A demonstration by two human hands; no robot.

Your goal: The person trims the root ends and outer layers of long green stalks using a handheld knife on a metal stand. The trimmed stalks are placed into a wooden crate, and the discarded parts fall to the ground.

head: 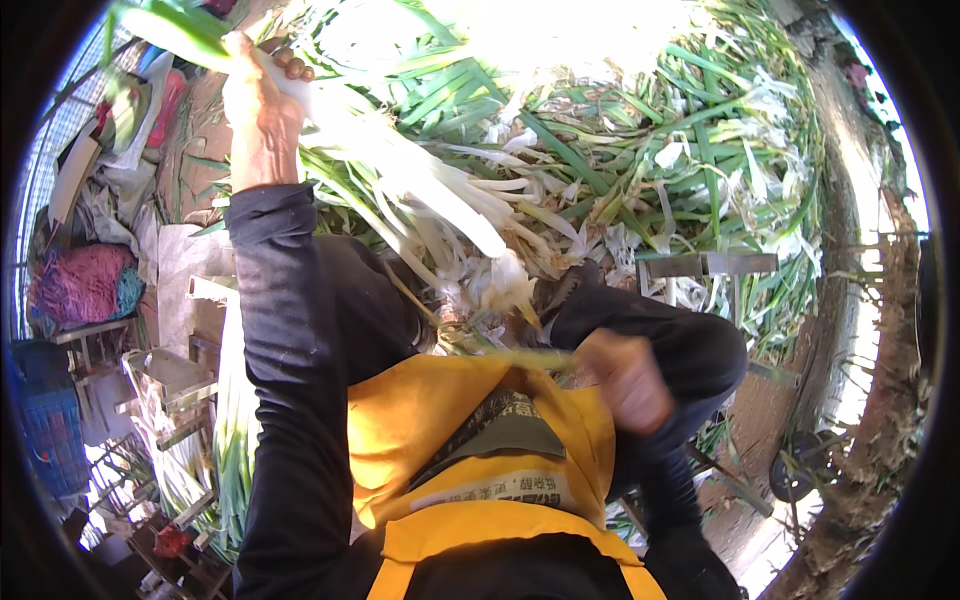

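Note:
At the upper left, my left hand (266, 97) is closed round a large green onion (442, 191), whose green leaves stick out past the fist and whose white stalk slants down to the right. My right hand (626, 379), blurred, is at the right of my yellow apron (420, 397), with its fingers curled on a yellowish leaf strip (532, 358) that trails left over the apron's top. Below the held onion lie more green onions (375, 217) and peeled, papery skins (502, 285) between my legs.
A wide heap of green leaves and peelings (637, 150) spreads ahead of me. At left are metal racks with green onions (236, 420), a pink bundle of twine (86, 281) and a blue crate (49, 420). A metal bar (709, 264) stands near my right knee.

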